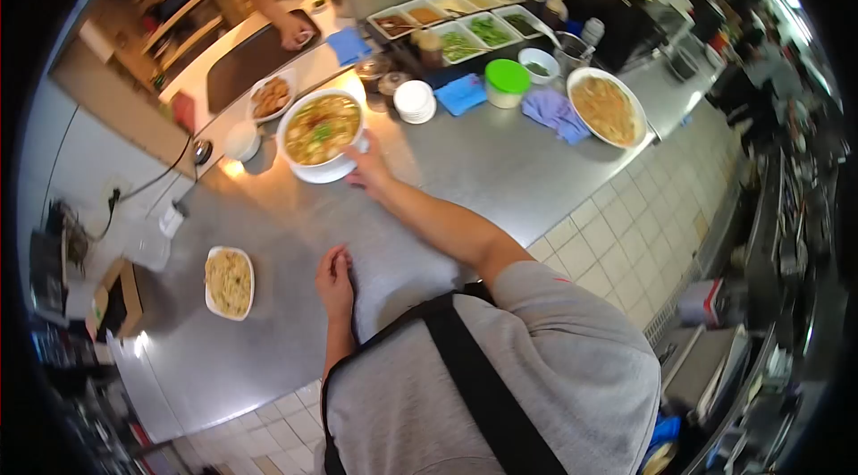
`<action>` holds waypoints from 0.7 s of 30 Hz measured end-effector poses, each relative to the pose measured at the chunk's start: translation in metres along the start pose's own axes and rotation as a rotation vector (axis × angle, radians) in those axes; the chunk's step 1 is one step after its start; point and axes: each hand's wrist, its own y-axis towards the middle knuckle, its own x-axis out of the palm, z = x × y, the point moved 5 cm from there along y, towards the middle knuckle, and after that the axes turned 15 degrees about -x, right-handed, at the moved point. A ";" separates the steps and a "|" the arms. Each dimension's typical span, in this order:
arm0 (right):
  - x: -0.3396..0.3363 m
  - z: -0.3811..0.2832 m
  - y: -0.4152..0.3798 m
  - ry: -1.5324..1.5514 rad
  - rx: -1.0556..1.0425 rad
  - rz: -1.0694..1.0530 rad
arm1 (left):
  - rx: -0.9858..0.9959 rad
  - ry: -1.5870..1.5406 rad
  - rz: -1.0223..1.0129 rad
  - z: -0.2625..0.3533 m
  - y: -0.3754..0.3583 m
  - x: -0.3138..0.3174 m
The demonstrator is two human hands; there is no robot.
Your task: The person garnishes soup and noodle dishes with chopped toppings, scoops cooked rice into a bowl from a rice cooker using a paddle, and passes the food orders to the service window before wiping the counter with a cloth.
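My right hand [369,168] reaches forward and grips the right side of a large white soup bowl [282,142], with the thumb near its rim. A white plate [323,175] lies under the bowl, and my fingers are at its edge. Broth with green garnish and reddish seasoning fills the bowl. My left hand [335,275] hangs low over the steel counter [295,314], near my body, with fingers loosely bent and nothing visible in them. Left of it sits a white dish of fried rice [230,283].
A plate of fried pieces [271,98] and a small white bowl [242,142] stand beside the soup. Stacked saucers [414,101], a green-lidded tub [507,82], a purple cloth [554,114] and a noodle plate [608,109] line the back. Another person's hand [295,33] is over a dark tray.
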 end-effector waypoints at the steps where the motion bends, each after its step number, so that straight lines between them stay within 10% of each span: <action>1: 0.005 0.004 0.008 0.008 -0.019 0.016 | 0.004 -0.011 -0.003 0.000 0.000 0.000; 21: 0.113 0.050 0.067 -0.033 0.007 0.045 | -0.015 -0.019 0.052 0.009 -0.001 -0.006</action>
